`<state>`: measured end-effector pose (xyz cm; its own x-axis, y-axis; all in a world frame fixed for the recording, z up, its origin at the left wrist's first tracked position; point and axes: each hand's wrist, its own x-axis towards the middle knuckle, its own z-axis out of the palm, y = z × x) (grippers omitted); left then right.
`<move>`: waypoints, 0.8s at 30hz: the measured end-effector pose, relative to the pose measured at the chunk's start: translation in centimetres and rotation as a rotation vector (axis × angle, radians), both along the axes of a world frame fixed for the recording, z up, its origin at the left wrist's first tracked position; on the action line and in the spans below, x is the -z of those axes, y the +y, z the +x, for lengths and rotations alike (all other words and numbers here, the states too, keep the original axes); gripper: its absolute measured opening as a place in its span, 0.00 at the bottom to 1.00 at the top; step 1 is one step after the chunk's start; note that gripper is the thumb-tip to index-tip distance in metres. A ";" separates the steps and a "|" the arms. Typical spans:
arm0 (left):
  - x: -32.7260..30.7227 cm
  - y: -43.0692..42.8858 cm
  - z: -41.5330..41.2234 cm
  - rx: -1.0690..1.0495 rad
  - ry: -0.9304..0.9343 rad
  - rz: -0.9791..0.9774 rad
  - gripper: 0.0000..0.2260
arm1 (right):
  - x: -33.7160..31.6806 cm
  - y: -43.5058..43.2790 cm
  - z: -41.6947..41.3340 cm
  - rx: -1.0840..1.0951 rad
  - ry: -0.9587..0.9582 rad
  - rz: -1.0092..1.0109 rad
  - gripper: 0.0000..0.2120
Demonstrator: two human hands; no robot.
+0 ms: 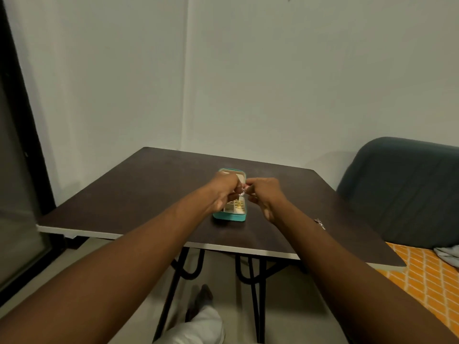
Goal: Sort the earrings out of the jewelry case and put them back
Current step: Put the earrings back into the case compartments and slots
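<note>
A small teal jewelry case (229, 216) lies open on the dark table (139, 194), its cream lid (232, 173) tipped back behind my hands. Cream compartments hold several small gold earrings (238, 204). My left hand (223, 192) and my right hand (264, 194) meet just above the case, fingertips pinched together on one tiny whitish earring (243, 191). The hands hide most of the case's middle. The earring is too small to make out in detail.
A small metallic piece (320, 223) lies on the table near its right edge. A dark grey chair back (402, 187) stands at the right, with an orange patterned cloth (422, 276) below it. Black table legs (253, 294) and my foot (201, 301) show underneath.
</note>
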<state>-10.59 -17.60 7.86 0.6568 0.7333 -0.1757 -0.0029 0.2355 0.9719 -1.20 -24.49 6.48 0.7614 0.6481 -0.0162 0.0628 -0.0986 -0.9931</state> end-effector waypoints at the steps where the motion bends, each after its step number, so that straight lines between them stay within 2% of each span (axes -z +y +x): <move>1: 0.3 0.2 -0.4 -0.004 0.009 -0.011 0.17 | 0.5 0.4 -0.2 0.003 0.009 -0.006 0.11; 4: 1.4 1.0 -1.0 -0.009 0.042 -0.034 0.24 | 1.8 1.3 -0.5 0.017 0.040 -0.031 0.14; 7: 2.5 1.8 -1.4 -0.006 0.070 -0.045 0.26 | 3.0 2.2 -0.8 0.005 0.072 -0.073 0.16; 18: 2.9 2.2 -1.6 0.116 0.155 -0.074 0.12 | 4.1 3.1 -0.1 0.038 0.013 -0.195 0.15; 24: 1.5 0.6 0.6 0.089 0.133 -0.042 0.07 | 2.3 -0.3 1.7 0.096 -0.009 -0.116 0.12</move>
